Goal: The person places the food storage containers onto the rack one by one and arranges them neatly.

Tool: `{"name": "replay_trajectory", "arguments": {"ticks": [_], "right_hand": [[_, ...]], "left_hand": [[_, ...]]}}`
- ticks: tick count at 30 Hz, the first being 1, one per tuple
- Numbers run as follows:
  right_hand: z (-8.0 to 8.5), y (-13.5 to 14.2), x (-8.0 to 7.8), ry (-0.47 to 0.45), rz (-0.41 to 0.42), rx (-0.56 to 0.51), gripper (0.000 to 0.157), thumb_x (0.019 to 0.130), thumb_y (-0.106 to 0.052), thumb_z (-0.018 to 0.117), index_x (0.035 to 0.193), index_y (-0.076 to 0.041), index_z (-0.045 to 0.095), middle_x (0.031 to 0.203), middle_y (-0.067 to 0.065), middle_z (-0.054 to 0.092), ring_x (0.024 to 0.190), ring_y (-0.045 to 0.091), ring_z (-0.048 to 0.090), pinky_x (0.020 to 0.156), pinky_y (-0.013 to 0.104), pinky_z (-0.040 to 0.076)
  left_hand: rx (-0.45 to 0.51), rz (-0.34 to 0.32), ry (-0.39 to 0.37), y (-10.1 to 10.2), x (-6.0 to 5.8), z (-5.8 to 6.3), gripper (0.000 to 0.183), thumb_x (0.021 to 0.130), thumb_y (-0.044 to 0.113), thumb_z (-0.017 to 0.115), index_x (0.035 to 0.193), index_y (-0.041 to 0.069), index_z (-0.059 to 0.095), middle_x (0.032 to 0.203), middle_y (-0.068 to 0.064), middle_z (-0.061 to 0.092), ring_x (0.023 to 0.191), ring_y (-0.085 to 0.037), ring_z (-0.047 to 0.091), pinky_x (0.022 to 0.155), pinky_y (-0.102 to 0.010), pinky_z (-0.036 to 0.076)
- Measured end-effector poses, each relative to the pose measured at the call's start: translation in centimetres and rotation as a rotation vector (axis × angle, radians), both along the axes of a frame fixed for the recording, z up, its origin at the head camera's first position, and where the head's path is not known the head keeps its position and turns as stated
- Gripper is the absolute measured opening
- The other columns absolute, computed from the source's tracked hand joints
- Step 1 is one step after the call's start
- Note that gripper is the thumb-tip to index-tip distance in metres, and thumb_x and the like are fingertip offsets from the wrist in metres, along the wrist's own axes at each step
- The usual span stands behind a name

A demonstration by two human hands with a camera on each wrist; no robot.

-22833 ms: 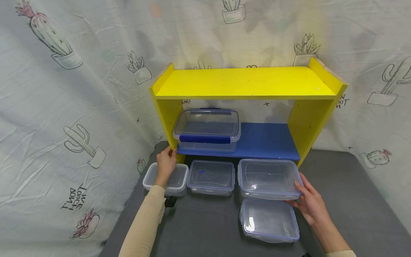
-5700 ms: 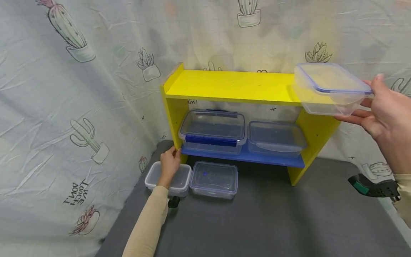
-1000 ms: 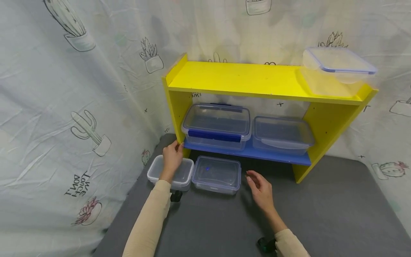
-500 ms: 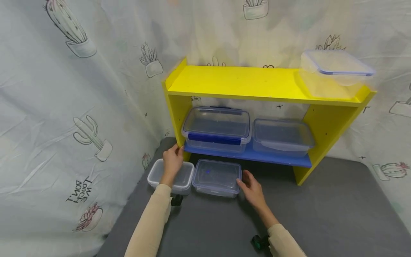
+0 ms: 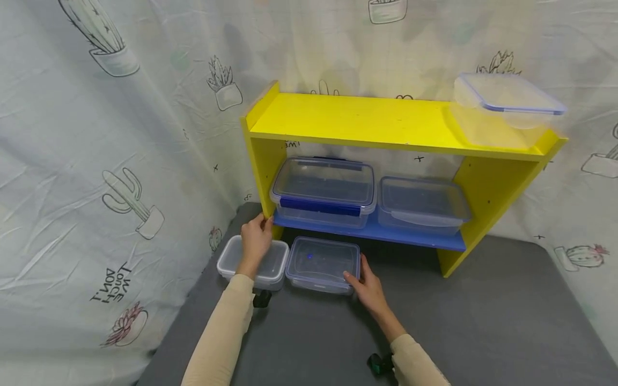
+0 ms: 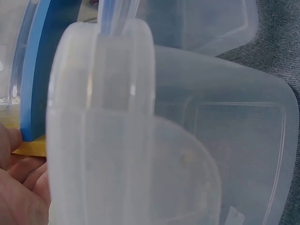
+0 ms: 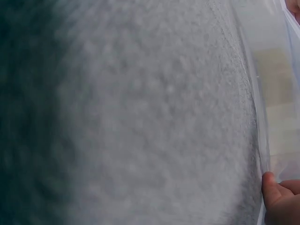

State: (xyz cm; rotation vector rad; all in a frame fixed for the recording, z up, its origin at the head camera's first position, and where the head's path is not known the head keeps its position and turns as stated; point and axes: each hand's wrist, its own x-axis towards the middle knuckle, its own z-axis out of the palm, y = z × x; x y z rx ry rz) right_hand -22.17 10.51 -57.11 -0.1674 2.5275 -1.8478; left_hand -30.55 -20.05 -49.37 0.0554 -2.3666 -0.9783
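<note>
Grey tabletop [image 5: 483, 316], box [image 5: 322, 264] between hands, right hand's [image 5: 369, 289] grip on box, left's [image 5: 255, 242] on shelf [image 5: 373, 229].

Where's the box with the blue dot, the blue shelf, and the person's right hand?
Blue-dot box [image 5: 324, 264]: head view, middle of its lid.
Blue shelf [image 5: 373, 230]: head view, near its front edge.
Right hand [image 5: 369, 290]: head view, middle of the hand.

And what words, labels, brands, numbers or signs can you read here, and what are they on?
"DON'T TOUCH ME": dark print, set askew on the left of the patterned cloth.
"x": small cross marks on the same cloth.
Lettering seen under the top board: partly hidden, too cut off to read.
Containers and shelf: no label, brand or number I can make out.
</note>
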Motion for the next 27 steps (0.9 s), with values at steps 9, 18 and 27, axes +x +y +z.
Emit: {"name": "replay_trajectory", "arguments": {"ticks": [9, 18, 27], "right_hand": [[-0.1, -0.5, 0.4, -0.029, -0.056, -0.100, 0.071, 0.093, -0.024, 0.066, 0.151, -0.006, 0.030, 0.141, 0.022, 0.052, 0.126, 0.032, 0.054, 0.096, 0.025, 0.046], [0.5, -1.5, 1.5, -0.006, -0.092, -0.296, 0.072, 0.089, -0.006, 0.068, 0.151, -0.003, 0.031, 0.149, 0.022, 0.041, 0.130, 0.033, 0.048, 0.087, 0.009, 0.044], [1.1, -1.8, 1.9, -0.084, -0.128, -0.427, 0.072, 0.089, -0.007, 0.068, 0.152, -0.020, 0.033, 0.155, 0.009, 0.037, 0.125, 0.016, 0.051, 0.084, 0.017, 0.049]], "left_hand": [[0.002, -0.004, -0.016, 0.1, 0.0, 0.3, 0.023, 0.095, 0.021, 0.062, 0.082, 0.003, 0.066, 0.062, -0.010, 0.061, 0.052, -0.022, 0.049, 0.050, -0.030, 0.036], [0.013, 0.003, -0.007, 0.2, 0.2, 0.2, 0.023, 0.095, 0.019, 0.062, 0.080, 0.001, 0.065, 0.062, -0.012, 0.060, 0.053, -0.025, 0.049, 0.050, -0.031, 0.036], [0.011, 0.009, -0.014, 0.2, 0.1, 0.0, 0.023, 0.095, 0.021, 0.062, 0.084, 0.001, 0.067, 0.065, -0.013, 0.064, 0.055, -0.026, 0.051, 0.052, -0.032, 0.037]]}}
